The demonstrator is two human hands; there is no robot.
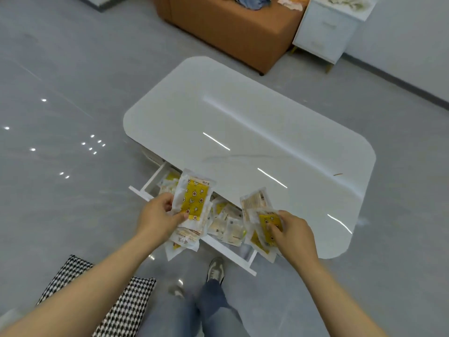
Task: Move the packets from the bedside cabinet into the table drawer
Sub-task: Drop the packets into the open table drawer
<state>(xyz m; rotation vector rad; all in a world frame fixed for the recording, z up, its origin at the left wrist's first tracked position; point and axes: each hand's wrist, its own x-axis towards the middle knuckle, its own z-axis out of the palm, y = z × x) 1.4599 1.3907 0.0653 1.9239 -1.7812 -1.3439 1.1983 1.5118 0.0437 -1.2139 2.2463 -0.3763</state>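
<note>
The white table (255, 113) has its drawer (228, 250) pulled out toward me, with several yellow-and-clear packets (228, 222) lying inside. My left hand (158, 215) grips a stack of packets (194, 200) above the drawer's left part, a yellow star-patterned one on top. Over the drawer's right end, my right hand (289, 229) holds another bunch of packets (261, 215). The white bedside cabinet (325, 30) stands at the far right by the wall, with crumpled items on top.
A brown ottoman (230, 27) with clothes on it sits behind the table. A black-and-white houndstooth cushion (116, 305) lies at my lower left. My legs and shoes (215, 271) stand just in front of the drawer on the grey floor.
</note>
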